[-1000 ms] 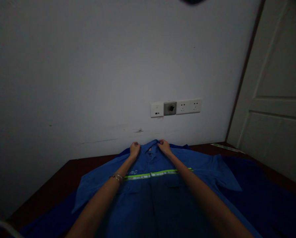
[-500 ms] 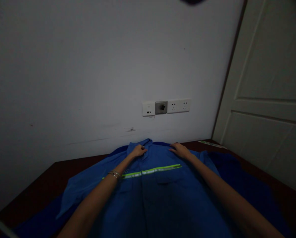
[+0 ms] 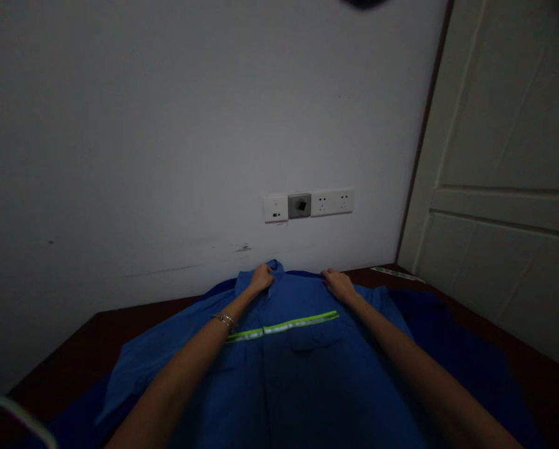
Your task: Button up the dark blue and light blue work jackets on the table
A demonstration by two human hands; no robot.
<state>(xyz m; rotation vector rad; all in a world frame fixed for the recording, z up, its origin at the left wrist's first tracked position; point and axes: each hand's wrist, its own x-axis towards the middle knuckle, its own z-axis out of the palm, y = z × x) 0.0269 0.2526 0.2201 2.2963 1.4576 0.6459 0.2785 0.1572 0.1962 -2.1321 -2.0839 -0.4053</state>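
Note:
A blue work jacket [image 3: 302,368] with a yellow-green and silver reflective stripe lies spread out, front side up, its collar toward the wall. My left hand [image 3: 261,278] is closed on the jacket beside the collar; a bracelet circles that wrist. At the shoulder on the other side, my right hand [image 3: 338,284] has its fingers curled over the jacket's top edge, gripping the cloth. Darker blue cloth [image 3: 452,343] shows from under the jacket on both sides.
The jacket rests on a dark reddish-brown surface [image 3: 73,349] against a white wall [image 3: 167,125] with sockets [image 3: 332,202]. A pale panelled door [image 3: 499,156] stands at right. A patterned strip [image 3: 396,273] lies near the corner, and a white cord-like thing [image 3: 20,415] at lower left.
My right hand's fingers, spread flatter on the shoulder before, are now curled at its top edge. My left hand keeps its hold near the collar. The view has shifted slightly.

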